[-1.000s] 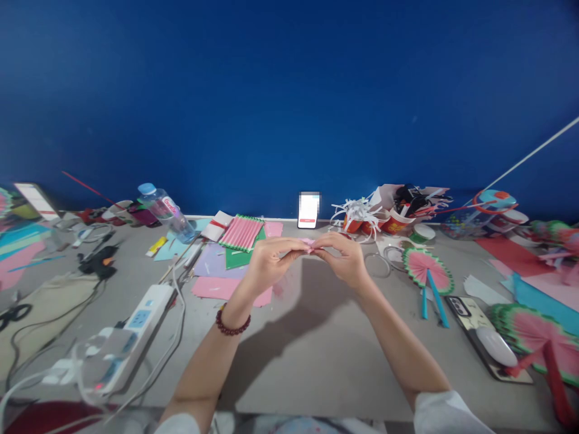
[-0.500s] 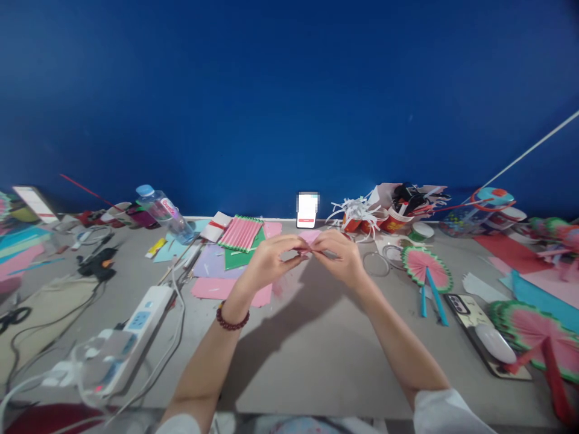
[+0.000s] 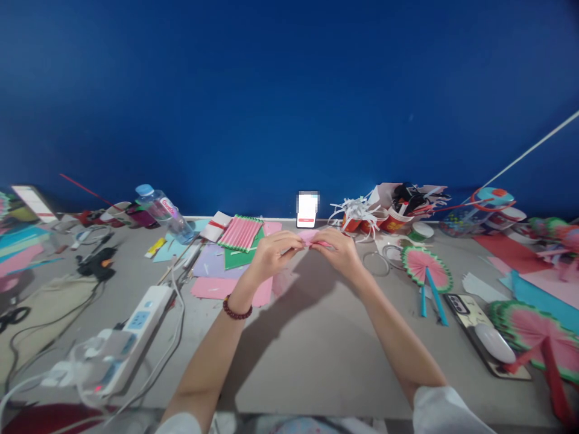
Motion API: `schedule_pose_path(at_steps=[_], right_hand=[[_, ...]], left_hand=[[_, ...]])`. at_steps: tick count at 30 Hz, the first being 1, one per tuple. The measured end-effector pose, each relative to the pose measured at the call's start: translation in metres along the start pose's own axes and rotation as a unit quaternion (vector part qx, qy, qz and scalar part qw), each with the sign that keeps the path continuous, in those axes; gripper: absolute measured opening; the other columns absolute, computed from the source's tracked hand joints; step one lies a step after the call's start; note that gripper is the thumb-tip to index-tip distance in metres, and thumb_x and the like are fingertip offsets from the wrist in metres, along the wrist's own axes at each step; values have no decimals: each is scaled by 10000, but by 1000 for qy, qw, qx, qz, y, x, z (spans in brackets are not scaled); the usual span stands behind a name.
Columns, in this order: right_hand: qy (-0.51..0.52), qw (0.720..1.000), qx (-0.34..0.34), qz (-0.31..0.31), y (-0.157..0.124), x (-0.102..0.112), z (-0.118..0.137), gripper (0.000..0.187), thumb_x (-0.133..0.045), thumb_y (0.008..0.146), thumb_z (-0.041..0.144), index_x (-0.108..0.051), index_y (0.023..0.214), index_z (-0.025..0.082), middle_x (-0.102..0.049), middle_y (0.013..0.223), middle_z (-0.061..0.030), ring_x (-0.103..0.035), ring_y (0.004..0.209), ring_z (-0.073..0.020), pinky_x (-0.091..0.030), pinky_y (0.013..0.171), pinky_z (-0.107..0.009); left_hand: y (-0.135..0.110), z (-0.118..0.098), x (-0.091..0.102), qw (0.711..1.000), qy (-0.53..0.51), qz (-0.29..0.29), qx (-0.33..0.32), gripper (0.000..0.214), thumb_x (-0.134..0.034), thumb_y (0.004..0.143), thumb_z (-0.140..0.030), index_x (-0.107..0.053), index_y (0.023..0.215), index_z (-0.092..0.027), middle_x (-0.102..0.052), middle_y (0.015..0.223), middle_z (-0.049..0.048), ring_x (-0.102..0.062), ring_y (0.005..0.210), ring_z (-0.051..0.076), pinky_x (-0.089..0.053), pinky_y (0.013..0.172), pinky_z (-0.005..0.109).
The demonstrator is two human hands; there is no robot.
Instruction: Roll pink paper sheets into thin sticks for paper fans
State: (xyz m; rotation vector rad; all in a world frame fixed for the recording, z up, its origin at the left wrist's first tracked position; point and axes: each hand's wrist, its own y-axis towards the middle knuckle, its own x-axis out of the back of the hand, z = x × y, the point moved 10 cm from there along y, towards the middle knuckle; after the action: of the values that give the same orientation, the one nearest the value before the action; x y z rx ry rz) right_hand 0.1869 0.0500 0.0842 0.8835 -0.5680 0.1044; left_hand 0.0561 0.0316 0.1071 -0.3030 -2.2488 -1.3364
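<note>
My left hand and my right hand meet above the middle of the grey table. Both pinch a small folded pink paper piece between thumb and fingertips. A dark red bead bracelet circles my left wrist. Just left of my left hand lie a pleated pink-and-green paper and flat pink sheets. Right of my right hand lies a round watermelon paper fan with a blue stick.
A lit phone stands against the blue wall. A water bottle, glue gun and power strip with cables sit left. Red cups with white paper strips, a phone with a mouse on it and more fans sit right.
Both hands have shifted slightly farther from me and a little up, still working the pink paper piece between the fingertips. The view has barely moved.
</note>
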Motion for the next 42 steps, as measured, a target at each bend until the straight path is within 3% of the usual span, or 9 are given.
schedule_pose_path(at_steps=[6, 13, 16, 20, 24, 27, 36, 42], right_hand=[[-26, 999, 26, 2, -2, -4, 2, 102, -580, 858, 232, -663, 810, 197, -688, 791, -58, -609, 781, -185, -475, 740, -323], [-63, 997, 32, 0, -4, -6, 4, 128, -551, 872, 218, -612, 762, 196, -635, 773, -57, -569, 774, -178, -465, 713, -311], [-98, 994, 50, 2, -4, -8, 11, 173, -513, 887, 192, -597, 736, 191, -611, 751, -56, -546, 770, -174, -451, 698, -301], [-136, 988, 76, 11, -3, -13, 20, 222, -483, 899, 172, -582, 700, 180, -592, 689, -54, -524, 724, -173, -437, 686, -306], [-108, 992, 66, 26, -2, -14, 16, 126, -524, 891, 212, -619, 815, 178, -653, 780, -67, -565, 779, -184, -458, 736, -318], [-93, 994, 52, 27, -2, -10, 7, 91, -564, 871, 242, -634, 892, 189, -680, 848, -69, -589, 829, -197, -473, 772, -333], [-94, 994, 44, 14, -4, -5, 0, 135, -536, 885, 225, -648, 815, 194, -664, 787, -63, -571, 774, -188, -466, 731, -338], [-118, 991, 68, 6, -4, -6, 5, 162, -507, 897, 198, -644, 811, 187, -655, 770, -67, -553, 759, -181, -456, 707, -319]], left_hand=[[-4, 15, -3, 998, -49, 8, 34, 81, -597, 842, -176, -677, 847, -192, -716, 879, 58, -658, 852, 142, -537, 770, 286], [-3, 15, -4, 997, -47, 32, 45, 95, -577, 859, -206, -667, 837, -186, -702, 891, 52, -649, 847, 135, -528, 762, 274], [-2, 11, -7, 998, 19, 53, 42, 115, -551, 876, -219, -652, 840, -175, -687, 887, 49, -630, 853, 137, -508, 760, 266], [-3, 2, -19, 979, 182, 86, -6, 159, -504, 904, -243, -642, 903, -165, -663, 827, 49, -600, 799, 152, -463, 690, 269], [-5, -1, -22, 964, 253, 62, -52, 211, -455, 925, -208, -642, 836, -163, -652, 772, 40, -583, 760, 143, -425, 656, 264], [-7, 3, -18, 965, 253, 31, -57, 217, -465, 921, -215, -628, 790, -157, -651, 767, 39, -583, 770, 142, -431, 669, 262], [-7, 7, -9, 973, 223, 10, -52, 173, -513, 898, -219, -631, 788, -158, -654, 783, 35, -579, 777, 140, -447, 672, 251], [-7, 12, -13, 974, 221, 49, -29, 235, -461, 925, -262, -654, 834, -164, -648, 790, 45, -575, 749, 138, -427, 644, 252]])
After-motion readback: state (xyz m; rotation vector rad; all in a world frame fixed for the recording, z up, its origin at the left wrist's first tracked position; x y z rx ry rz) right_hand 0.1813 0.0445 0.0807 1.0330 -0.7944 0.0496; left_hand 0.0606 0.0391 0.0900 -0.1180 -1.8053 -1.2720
